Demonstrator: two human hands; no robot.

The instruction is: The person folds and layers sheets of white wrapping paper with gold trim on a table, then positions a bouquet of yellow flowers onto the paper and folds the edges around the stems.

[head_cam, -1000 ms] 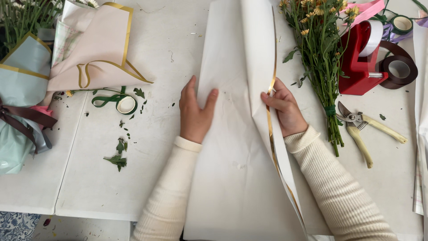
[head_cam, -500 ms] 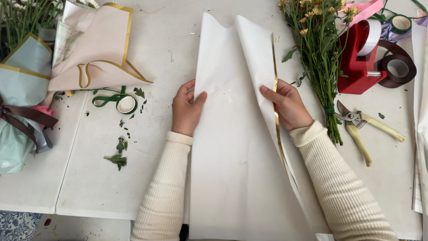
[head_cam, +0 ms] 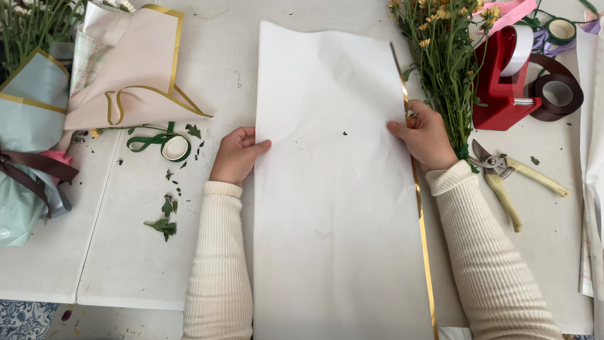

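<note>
A large white wrapping sheet [head_cam: 333, 189] with a gold strip along its right edge lies flat and spread out on the white table [head_cam: 126, 252]. My left hand [head_cam: 236, 154] grips its left edge, thumb on top. My right hand [head_cam: 428, 135] grips the right edge at the gold strip. Both arms wear cream ribbed sleeves. A bunch of small yellow flowers [head_cam: 443, 56] with green stems lies just right of my right hand.
Pruning shears [head_cam: 509, 176] lie at the right, behind them a red tape dispenser [head_cam: 500, 82] and tape rolls [head_cam: 557, 94]. At the left lie pink and blue gold-edged wrapped bouquets [head_cam: 119, 82], a green tape roll [head_cam: 173, 148] and leaf scraps [head_cam: 165, 217].
The sheet was folded over with my hands close together at its middle. My hands moved apart and spread it out flat, each holding one side edge.
</note>
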